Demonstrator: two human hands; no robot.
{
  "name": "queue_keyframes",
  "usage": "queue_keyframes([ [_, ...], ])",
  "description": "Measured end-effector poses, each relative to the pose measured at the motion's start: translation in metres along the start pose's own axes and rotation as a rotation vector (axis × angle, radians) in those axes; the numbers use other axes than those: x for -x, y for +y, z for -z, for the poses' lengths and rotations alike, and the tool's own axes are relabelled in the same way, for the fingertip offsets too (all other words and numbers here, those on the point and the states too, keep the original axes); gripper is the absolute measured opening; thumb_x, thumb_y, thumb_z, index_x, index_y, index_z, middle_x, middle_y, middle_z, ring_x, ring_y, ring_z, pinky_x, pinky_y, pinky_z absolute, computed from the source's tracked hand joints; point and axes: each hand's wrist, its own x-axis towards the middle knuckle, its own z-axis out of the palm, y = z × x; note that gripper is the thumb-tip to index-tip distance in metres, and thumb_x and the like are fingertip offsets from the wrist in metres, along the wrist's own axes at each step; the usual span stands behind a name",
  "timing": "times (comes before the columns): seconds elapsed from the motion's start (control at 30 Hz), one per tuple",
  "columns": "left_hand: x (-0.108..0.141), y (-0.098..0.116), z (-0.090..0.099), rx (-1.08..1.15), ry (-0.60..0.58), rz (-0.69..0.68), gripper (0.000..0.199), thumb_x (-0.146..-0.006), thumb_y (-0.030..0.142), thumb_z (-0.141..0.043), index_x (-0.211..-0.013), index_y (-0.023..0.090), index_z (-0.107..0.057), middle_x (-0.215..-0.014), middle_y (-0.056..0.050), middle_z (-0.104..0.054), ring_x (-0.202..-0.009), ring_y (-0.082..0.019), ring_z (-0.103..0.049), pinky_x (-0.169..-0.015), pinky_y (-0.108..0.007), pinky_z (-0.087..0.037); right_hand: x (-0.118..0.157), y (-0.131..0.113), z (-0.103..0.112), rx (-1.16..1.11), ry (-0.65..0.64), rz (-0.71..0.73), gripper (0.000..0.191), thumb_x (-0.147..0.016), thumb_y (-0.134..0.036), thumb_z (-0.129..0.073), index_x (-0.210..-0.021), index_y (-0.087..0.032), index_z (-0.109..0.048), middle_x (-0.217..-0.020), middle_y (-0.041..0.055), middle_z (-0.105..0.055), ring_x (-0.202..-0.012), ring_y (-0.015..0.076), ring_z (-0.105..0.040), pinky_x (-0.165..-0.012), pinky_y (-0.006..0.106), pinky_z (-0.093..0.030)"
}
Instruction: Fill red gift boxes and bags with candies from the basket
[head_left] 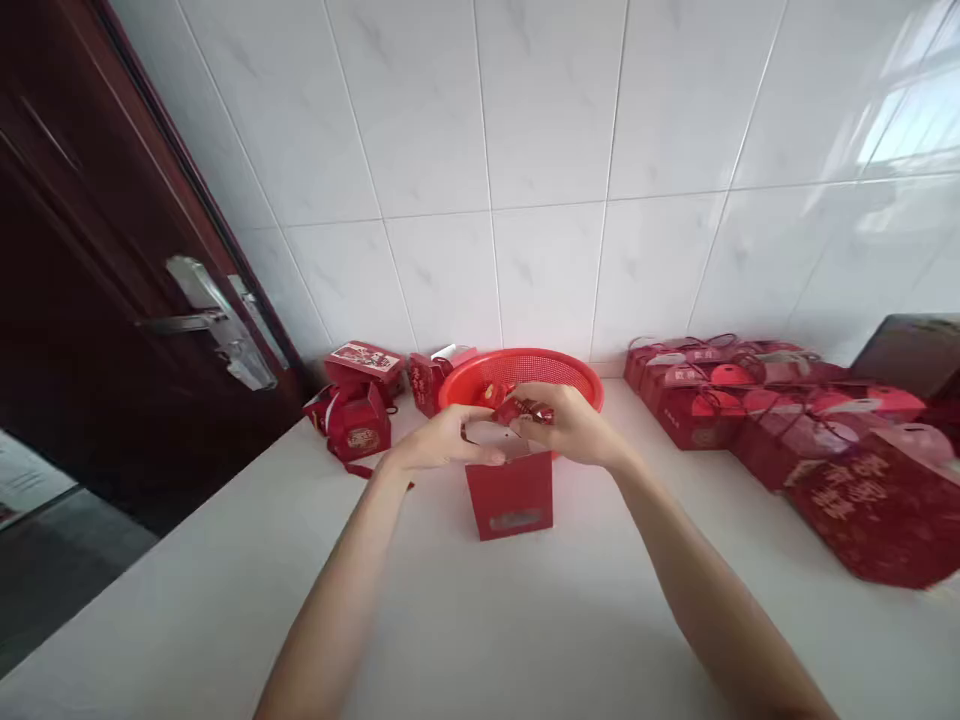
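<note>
A red gift box [511,495] stands upright on the white table, its top open toward the back. My left hand [448,438] grips the left side of its rim, thumb along the near edge. Above the opening, my right hand [559,425] pinches a small shiny red wrapped packet [525,408]. Just behind the box sits a round red plastic basket [555,362] with more red wrapped pieces [495,393] in it. The lower part of the basket is hidden by my hands and the box.
Several red boxes [364,425] lie stacked at the back left, near a dark door with a metal handle [221,325]. Rows of red gift boxes [705,410] with dark cords fill the right side. A white tiled wall [547,270] rises behind the table [510,620].
</note>
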Motion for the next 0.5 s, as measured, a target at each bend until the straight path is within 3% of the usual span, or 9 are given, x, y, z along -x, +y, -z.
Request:
queue_keyframes([
  [0.2, 0.0007, -0.0004, -0.0014, 0.04, -0.02, 0.009, 0.05, -0.071, 0.045, -0.081, -0.112, 0.017, -0.072, -0.096, -0.002, -0.073, -0.087, -0.021, -0.064, -0.07, -0.026, -0.045, -0.0017, 0.0038, -0.0015, 0.036, -0.023, -0.013, 0.02, -0.081, -0.007, -0.059, -0.093, -0.019, -0.071, -0.089, 0.0026, -0.071, -0.08, 0.0155, -0.064, -0.069, 0.027, -0.048],
  [0.33, -0.0003, -0.0049, -0.0005, 0.057, -0.03, -0.007, 0.056, -0.072, 0.044, -0.082, -0.124, 0.024, -0.07, -0.106, -0.002, -0.074, -0.102, -0.024, -0.066, -0.077, -0.027, -0.049, -0.001, 0.0047, -0.0017, 0.073, 0.017, -0.002, 0.023, -0.084, -0.014, -0.062, -0.104, -0.021, -0.07, -0.101, 0.0041, -0.074, -0.09, 0.0178, -0.068, -0.079, 0.031, -0.053],
  [0.5, 0.0001, -0.0075, 0.0001, 0.048, -0.013, 0.027, 0.056, -0.073, 0.043, -0.082, -0.125, 0.026, -0.07, -0.123, -0.003, -0.072, -0.116, -0.028, -0.064, -0.089, -0.032, -0.052, 0.0008, 0.003, 0.0052, 0.065, 0.069, 0.007, 0.024, -0.085, -0.016, -0.057, -0.105, -0.021, -0.07, -0.106, 0.0056, -0.074, -0.091, 0.0188, -0.069, -0.077, 0.032, -0.055],
])
